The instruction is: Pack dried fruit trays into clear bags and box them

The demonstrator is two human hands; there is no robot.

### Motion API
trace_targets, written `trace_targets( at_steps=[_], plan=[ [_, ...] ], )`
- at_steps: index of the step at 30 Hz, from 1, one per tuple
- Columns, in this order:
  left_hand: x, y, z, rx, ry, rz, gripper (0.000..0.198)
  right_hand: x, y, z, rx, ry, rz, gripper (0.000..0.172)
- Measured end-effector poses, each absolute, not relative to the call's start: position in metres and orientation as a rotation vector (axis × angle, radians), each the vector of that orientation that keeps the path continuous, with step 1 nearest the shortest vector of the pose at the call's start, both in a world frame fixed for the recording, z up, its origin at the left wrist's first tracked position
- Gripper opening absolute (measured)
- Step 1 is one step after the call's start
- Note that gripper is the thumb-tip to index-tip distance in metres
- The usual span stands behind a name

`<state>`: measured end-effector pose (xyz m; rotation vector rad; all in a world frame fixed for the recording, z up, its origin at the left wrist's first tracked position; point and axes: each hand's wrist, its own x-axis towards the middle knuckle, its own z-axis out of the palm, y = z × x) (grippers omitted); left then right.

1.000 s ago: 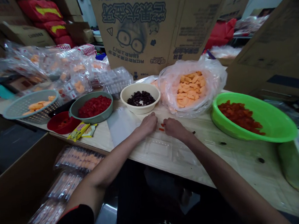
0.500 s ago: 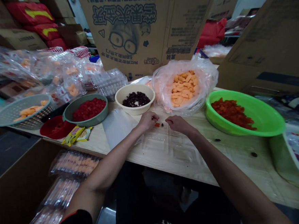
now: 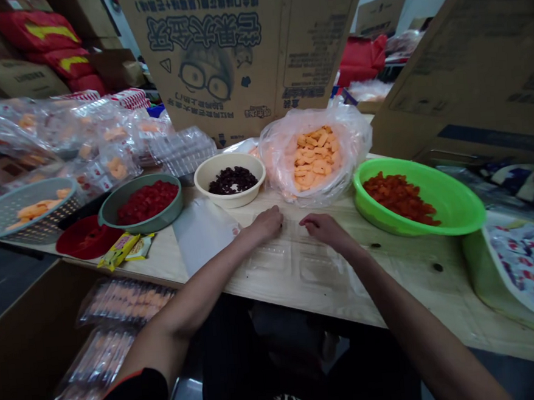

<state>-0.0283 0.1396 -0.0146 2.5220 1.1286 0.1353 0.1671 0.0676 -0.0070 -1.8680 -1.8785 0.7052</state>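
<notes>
Both my hands rest on the far edge of a clear plastic compartment tray (image 3: 294,265) that lies on the wooden table (image 3: 405,288). My left hand (image 3: 266,223) has its fingers curled in, just in front of a white bowl of dark dried fruit (image 3: 229,179). My right hand (image 3: 324,227) is a hand's width to its right, with fingers drawn together and pointing left, below a plastic bag of orange pieces (image 3: 314,154). What either hand holds is hidden. No loose bits show between the hands.
A grey-green bowl of red pieces (image 3: 142,204), a red plate (image 3: 84,240), yellow packets (image 3: 122,250) and a mesh basket (image 3: 16,211) stand to the left. A green basin of red-orange fruit (image 3: 417,195) is on the right. A large cardboard box (image 3: 238,49) stands behind.
The small red and dark bits that lay between my hands are no longer in sight. Both hands have stayed at the tray's far edge while the camera shifted slightly.
</notes>
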Motion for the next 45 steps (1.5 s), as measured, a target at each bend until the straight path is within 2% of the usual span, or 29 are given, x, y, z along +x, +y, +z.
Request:
trace_targets(
  at_steps=[3,7,10,14,18,22,26,34,41,45],
  plan=[
    [-0.03,0.141,-0.016,2.531,1.118,0.115,0.022,0.145,0.06,-0.011,-1.822,-2.184,0.535,0.037],
    [-0.036,0.145,-0.015,2.522,1.093,0.112,0.02,0.131,0.056,-0.011,-1.838,-2.351,0.51,0.036],
    [-0.037,0.15,-0.011,2.508,1.099,0.153,0.018,0.141,0.062,-0.009,-1.836,-2.232,0.506,0.035],
    [-0.032,0.156,-0.005,2.472,1.163,0.281,0.025,0.17,0.069,-0.005,-1.871,-1.925,0.597,0.025],
    [-0.027,0.154,-0.005,2.459,1.113,0.295,0.019,0.191,0.069,-0.004,-1.875,-1.779,0.659,0.03],
    [-0.032,0.141,-0.006,2.495,1.113,0.339,0.023,0.189,0.069,-0.004,-1.934,-1.979,0.533,0.036],
    [-0.041,0.127,-0.003,2.563,1.051,0.246,0.022,0.175,0.073,-0.004,-2.012,-2.247,0.425,0.03],
    [-0.031,0.126,0.0,2.448,1.207,0.517,0.025,0.174,0.092,0.014,-2.073,-2.155,0.493,0.029],
    [0.002,0.115,0.003,2.411,1.25,0.335,0.024,0.2,0.084,0.018,-2.129,-1.938,0.542,0.039],
    [0.025,0.109,0.001,2.432,1.39,0.143,0.027,0.205,0.067,0.013,-2.151,-2.123,0.476,0.034]
  ],
)
